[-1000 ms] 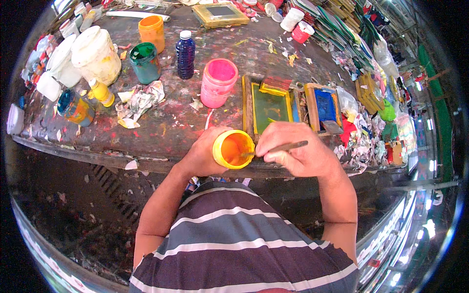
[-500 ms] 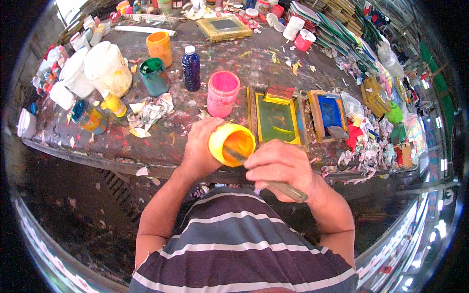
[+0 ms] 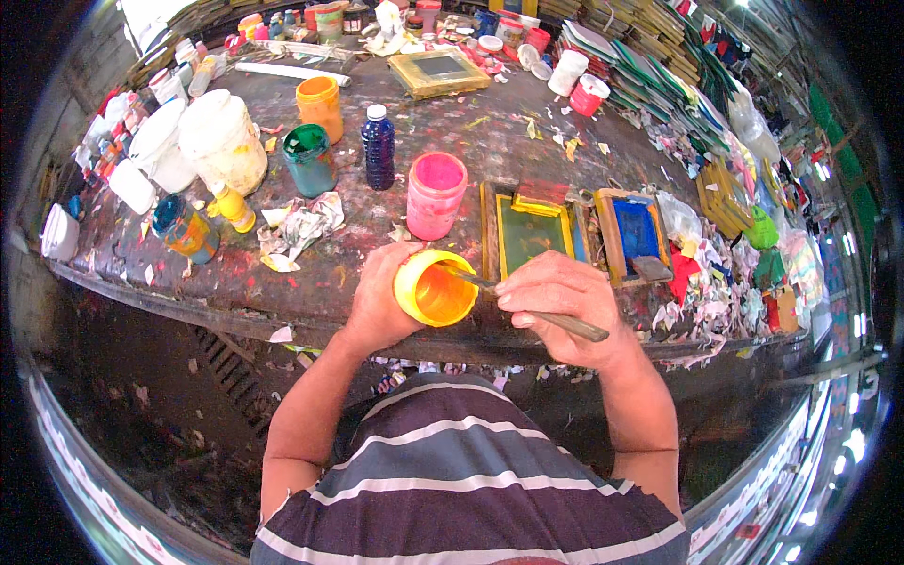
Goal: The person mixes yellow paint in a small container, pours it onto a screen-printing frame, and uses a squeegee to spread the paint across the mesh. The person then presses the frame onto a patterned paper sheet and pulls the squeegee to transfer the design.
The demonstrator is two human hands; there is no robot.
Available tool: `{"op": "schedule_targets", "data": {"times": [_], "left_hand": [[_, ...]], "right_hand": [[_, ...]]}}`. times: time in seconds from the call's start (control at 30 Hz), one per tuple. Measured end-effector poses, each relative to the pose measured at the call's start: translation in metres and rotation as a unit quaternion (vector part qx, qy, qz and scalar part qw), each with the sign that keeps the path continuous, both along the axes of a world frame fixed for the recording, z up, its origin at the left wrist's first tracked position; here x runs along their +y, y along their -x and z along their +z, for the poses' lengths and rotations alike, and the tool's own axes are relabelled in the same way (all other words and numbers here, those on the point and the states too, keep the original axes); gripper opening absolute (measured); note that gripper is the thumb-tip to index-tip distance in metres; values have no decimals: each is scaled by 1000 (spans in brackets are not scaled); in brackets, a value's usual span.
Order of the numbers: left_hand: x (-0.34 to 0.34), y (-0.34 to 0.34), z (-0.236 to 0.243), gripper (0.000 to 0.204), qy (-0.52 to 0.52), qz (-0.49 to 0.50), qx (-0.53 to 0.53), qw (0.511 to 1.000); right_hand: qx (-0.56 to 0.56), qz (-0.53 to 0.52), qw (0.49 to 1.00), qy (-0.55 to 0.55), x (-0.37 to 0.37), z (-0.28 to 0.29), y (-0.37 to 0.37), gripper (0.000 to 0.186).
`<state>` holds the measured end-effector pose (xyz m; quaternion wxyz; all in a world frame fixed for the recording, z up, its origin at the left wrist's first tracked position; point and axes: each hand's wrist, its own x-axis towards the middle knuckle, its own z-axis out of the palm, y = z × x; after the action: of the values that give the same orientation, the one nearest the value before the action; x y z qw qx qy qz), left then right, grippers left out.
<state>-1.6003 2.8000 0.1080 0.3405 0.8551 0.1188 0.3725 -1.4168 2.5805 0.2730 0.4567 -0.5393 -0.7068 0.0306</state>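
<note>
My left hand (image 3: pixel 383 297) is wrapped round the left side of a yellow jar (image 3: pixel 407 294), tilted so its mouth faces me. Yellow-orange ink coats the inside. Between the fingers and thumb of my right hand (image 3: pixel 562 301) is a thin wooden stirring stick (image 3: pixel 576 325); its far end reaches into the jar's mouth near the upper rim. Just beyond the jar stands a pink jar (image 3: pixel 436 202). To the right lies a framed printing screen (image 3: pixel 530 240) with yellow edges, a squeegee (image 3: pixel 540 196) resting at its far end.
A second screen with blue ink (image 3: pixel 637 221) lies farther right, beside crumpled rags (image 3: pixel 725 273). A dark blue bottle (image 3: pixel 378 151), a green jar (image 3: pixel 309 165), an orange jar (image 3: pixel 320 108) and white buckets (image 3: pixel 221 141) stand to the left. The table's front edge (image 3: pixel 282 327) runs below my hands.
The stick's inner end has shifted up toward the jar's far rim. My right hand has moved slightly right, and the jar's mouth is turned a little differently.
</note>
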Motion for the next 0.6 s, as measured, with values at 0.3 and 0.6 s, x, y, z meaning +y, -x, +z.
{"op": "schedule_targets", "data": {"times": [0.3,0.6], "left_hand": [[0,15,-1,94,-1,10,6,1000],[4,26,-1,93,-5,-13,4,1000]], "right_hand": [[-1,28,999,28,11,11,13,20],[-13,34,999,14,15,-2,22,17]]}}
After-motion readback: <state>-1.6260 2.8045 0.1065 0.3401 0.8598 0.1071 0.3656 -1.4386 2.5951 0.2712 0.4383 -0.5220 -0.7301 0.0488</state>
